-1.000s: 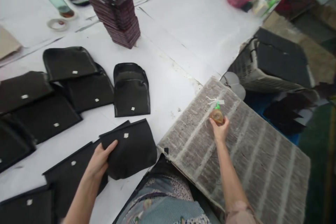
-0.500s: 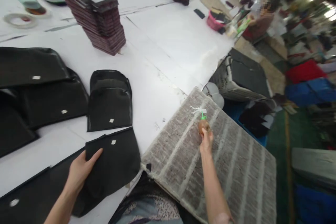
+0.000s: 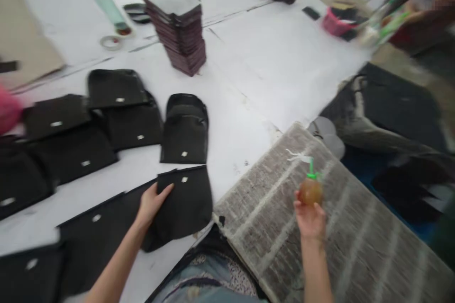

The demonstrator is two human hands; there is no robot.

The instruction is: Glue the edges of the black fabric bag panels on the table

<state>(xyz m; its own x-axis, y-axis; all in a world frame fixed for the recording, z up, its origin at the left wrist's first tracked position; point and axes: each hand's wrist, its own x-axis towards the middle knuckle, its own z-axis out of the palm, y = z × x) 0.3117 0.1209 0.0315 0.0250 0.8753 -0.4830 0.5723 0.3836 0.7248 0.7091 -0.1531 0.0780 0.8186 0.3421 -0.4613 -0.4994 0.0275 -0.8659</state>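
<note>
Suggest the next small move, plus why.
Probably move the right hand and its bottle toward the black piece at the left hand: the left hand touches that piece, while the green-tipped bottle is held over the striped board, apart from the piece.

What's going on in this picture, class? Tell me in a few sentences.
A person's left hand touches a black panel on a white table, while the right hand holds an amber bottle with a green tip over a grey striped board. Other black pieces lie nearby, and a maroon stack stands farther back.
</note>
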